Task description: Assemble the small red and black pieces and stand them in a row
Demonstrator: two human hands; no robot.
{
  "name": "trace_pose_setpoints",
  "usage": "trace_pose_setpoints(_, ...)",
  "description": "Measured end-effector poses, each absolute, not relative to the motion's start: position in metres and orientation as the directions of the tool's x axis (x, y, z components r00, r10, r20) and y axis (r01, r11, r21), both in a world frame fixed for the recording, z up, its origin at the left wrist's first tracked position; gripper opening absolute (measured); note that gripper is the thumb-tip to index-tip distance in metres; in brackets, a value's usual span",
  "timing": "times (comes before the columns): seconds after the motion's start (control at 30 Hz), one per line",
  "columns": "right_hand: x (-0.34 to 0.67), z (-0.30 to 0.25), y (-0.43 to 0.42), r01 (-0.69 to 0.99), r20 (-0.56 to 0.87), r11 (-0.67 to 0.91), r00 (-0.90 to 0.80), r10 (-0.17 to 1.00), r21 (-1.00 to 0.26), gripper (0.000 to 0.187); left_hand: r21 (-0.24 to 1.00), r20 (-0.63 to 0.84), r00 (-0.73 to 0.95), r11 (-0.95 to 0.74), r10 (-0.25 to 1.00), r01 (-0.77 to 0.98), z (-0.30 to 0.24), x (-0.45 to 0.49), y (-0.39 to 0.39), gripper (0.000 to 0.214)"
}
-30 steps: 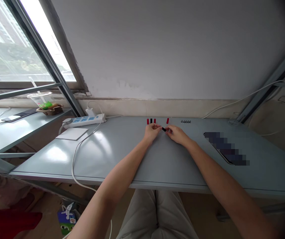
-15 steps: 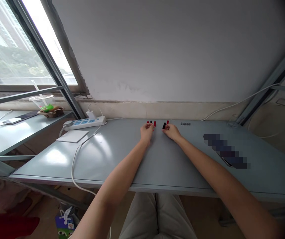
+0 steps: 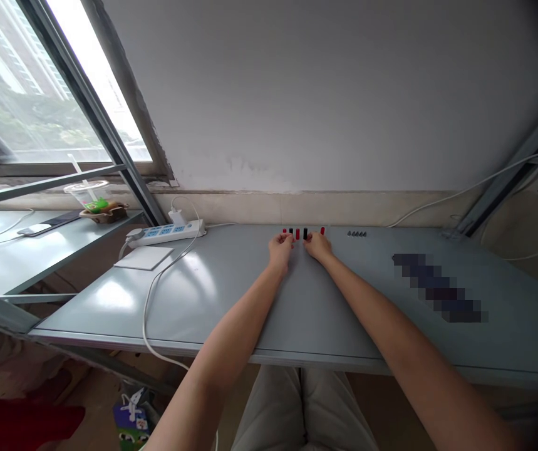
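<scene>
Along the back of the grey table [image 3: 222, 288] stands a short row of small upright pieces, red and black. They include a red piece [image 3: 297, 233], a black piece [image 3: 305, 233] and, further right, a red piece [image 3: 322, 231]. My left hand [image 3: 280, 248] rests just in front of the row's left end, its fingers hiding the base of the pieces there. My right hand [image 3: 317, 246] lies close by, its fingertips near the black piece. Neither hand shows a held piece, and their fingers are too small to read.
Several small dark grey pieces [image 3: 357, 233] lie at the back right. A white power strip [image 3: 165, 233] with a cable sits at the back left beside a white pad [image 3: 144, 257]. A pixelated dark object [image 3: 438, 288] lies on the right.
The black piece held between my hands now stands upright in the row. My hands have drawn closer together near the back of the table.
</scene>
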State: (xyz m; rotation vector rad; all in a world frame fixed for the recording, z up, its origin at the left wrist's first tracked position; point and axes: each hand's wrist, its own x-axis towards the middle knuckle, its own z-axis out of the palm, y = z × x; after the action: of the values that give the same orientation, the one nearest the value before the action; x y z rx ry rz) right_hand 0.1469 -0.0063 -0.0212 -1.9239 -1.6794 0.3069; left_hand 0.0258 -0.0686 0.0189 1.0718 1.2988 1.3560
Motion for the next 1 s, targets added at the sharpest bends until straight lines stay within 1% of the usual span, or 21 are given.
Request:
trace_pose_setpoints(0.2, 0.146, -0.018, -0.007, 0.829, 0.174, -0.079, 0.208, 0.962, -0.554, 0.012, 1.000, -0.014, -0.134, 0.013, 0.991, -0.010, 0.016, 0.027, -0.067, 0.005)
trace_pose_setpoints(0.43, 0.146, -0.019, -0.005, 0.835, 0.175, -0.087, 0.214, 0.961, -0.543, 0.012, 1.000, 0.005, -0.118, -0.004, 0.993, 0.016, 0.010, 0.027, -0.063, 0.006)
trace_pose_setpoints(0.57, 0.152, -0.017, -0.010, 0.873, 0.193, -0.038, 0.150, 0.970, -0.487, 0.016, 0.998, 0.054, -0.113, -0.049, 0.992, 0.051, 0.006, 0.027, -0.059, 0.006)
trace_pose_setpoints(0.67, 0.166, -0.015, -0.018, 0.900, 0.225, -0.004, 0.113, 0.968, -0.435, 0.010, 0.982, 0.124, -0.071, -0.111, 0.990, 0.155, 0.001, 0.028, -0.056, 0.007)
trace_pose_setpoints(0.73, 0.180, -0.016, -0.023, 0.904, 0.244, 0.003, 0.112, 0.963, -0.427, 0.010, 0.940, 0.197, -0.019, -0.183, 0.980, 0.288, -0.003, 0.029, -0.056, 0.007)
trace_pose_setpoints(0.83, 0.205, -0.018, -0.026, 0.899, 0.287, -0.017, 0.157, 0.945, -0.437, 0.011, 0.814, 0.316, 0.091, -0.319, 0.944, 0.485, -0.007, 0.030, -0.059, 0.008)
trace_pose_setpoints(0.9, 0.219, -0.020, -0.024, 0.889, 0.320, -0.025, 0.191, 0.928, -0.457, 0.010, 0.743, 0.362, 0.157, -0.386, 0.919, 0.547, -0.008, 0.031, -0.064, 0.009)
trace_pose_setpoints(0.97, 0.228, -0.023, -0.019, 0.875, 0.310, -0.065, 0.238, 0.920, -0.480, 0.009, 0.715, 0.378, 0.190, -0.416, 0.906, 0.562, -0.006, 0.031, -0.068, 0.010)
trace_pose_setpoints(1.0, 0.230, -0.024, -0.016, 0.869, 0.298, -0.076, 0.249, 0.922, -0.489, 0.014, 0.710, 0.376, 0.197, -0.418, 0.905, 0.566, -0.005, 0.031, -0.070, 0.010)
